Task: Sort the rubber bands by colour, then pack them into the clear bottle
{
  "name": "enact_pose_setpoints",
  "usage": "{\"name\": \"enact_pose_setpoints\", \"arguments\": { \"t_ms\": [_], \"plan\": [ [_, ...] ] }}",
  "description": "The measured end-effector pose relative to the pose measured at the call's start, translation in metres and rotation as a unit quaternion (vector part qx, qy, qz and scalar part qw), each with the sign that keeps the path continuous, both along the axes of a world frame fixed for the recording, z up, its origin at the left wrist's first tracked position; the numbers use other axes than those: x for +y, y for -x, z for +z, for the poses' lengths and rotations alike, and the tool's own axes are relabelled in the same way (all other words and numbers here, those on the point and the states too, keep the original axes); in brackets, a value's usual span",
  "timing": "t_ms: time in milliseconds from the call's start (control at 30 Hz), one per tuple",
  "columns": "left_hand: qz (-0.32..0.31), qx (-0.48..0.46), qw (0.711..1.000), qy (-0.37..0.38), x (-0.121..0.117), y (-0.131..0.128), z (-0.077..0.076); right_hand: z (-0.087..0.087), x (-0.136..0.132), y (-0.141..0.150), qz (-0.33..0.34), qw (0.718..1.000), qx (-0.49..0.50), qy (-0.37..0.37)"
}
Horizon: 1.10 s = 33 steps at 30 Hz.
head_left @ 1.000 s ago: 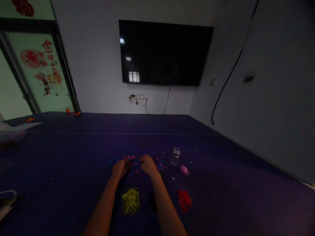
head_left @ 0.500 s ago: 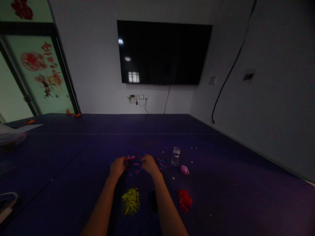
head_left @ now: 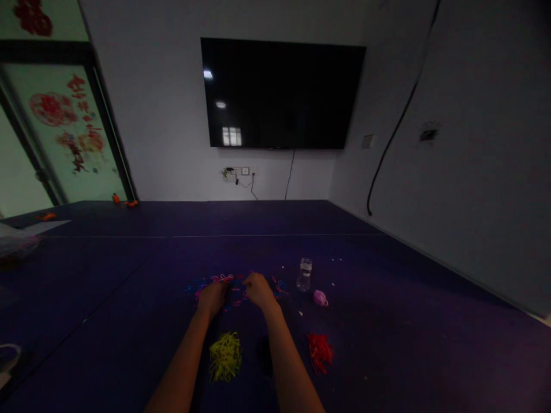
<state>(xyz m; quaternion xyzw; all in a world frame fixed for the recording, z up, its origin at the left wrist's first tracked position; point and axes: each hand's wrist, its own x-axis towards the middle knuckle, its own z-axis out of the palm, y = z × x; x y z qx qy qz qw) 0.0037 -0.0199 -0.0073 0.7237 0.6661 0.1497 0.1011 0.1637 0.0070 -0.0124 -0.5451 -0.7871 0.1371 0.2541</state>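
Note:
Loose pink, blue and red elastic bands (head_left: 224,277) lie scattered in the middle of the dark purple surface. My left hand (head_left: 212,297) is low over them, its fingertips down among the bands and mostly hidden. Beside it on the right, my right hand (head_left: 258,289) has its fingers curled in a pinch at the bands. What either hand may hold is too small to make out. Nearer to me are a pile of yellow-green bands (head_left: 226,356), a pile of red bands (head_left: 320,353) and a dark heap (head_left: 264,355), partly behind my right forearm.
Right of my hands stand a clear bottle (head_left: 304,276) and a small pink object with a loop (head_left: 320,297). White scraps (head_left: 301,314) dot the surface. A clear plastic bag (head_left: 17,246) lies at far left. Behind, a television (head_left: 284,94) hangs on the wall.
My left hand has shifted right, closer to my right hand, uncovering more bands on its left. My right hand stays in nearly the same place. The view has turned slightly.

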Motion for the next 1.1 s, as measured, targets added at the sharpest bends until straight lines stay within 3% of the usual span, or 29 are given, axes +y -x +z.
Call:
{"name": "enact_pose_setpoints", "arguments": {
  "t_ms": [300,700,933,1100],
  "plan": [
    [0.053,0.059,0.997,0.009,0.000,0.003,0.002,0.003,-0.002,-0.001,0.007,1.000,-0.003,-0.004],
    [0.069,0.041,0.997,0.002,0.003,-0.004,-0.005,0.001,-0.002,0.000,0.003,1.000,0.004,-0.005],
    [0.084,-0.075,0.994,-0.008,0.008,-0.002,-0.009,0.005,-0.004,0.000,-0.004,0.999,0.032,-0.004],
    [0.109,-0.236,0.966,-0.008,0.020,0.007,0.001,0.010,-0.005,0.001,-0.028,0.995,0.094,-0.010]
  ]
}}
